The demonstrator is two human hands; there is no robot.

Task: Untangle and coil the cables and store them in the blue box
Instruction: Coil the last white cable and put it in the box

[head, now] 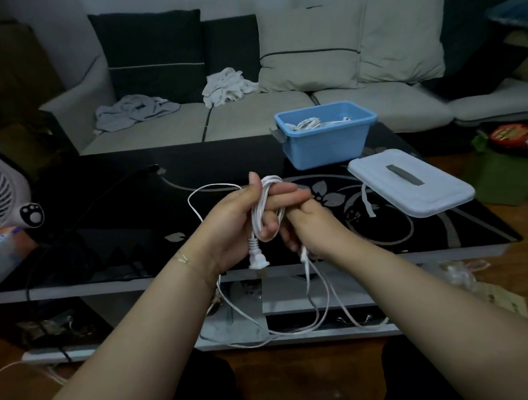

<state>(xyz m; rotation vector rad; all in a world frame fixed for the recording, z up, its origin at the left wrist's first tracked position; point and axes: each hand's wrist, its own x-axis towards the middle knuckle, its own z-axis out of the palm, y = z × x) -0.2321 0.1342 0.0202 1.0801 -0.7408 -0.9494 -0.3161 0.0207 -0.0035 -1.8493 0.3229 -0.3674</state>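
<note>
A: Quick, big stuff first. Black glass table point(135, 225), blue box point(327, 141) near its far edge, right of middle, open, with coiled white cables point(309, 124) already inside.

B: Lid?

A: White lid point(408, 183) lies flat by the right edge, just beside the box. Probably parked there so the box stays open for drops.

B: Hands?

A: Together above the near edge. Left hand point(242, 219) grips a bundle of white cable point(267, 205) looped around its fingers, acting as the spool, I'd say. Plug point(258, 259) dangles below the palm. Right hand point(307, 225) is pressed in behind, fingers curled on the loose strand that trails down past the table edge, likely feeding it.

B: Progress?

A: Mid-coil. Plenty of slack still hanging; one loop arcs out left over the glass.
</note>
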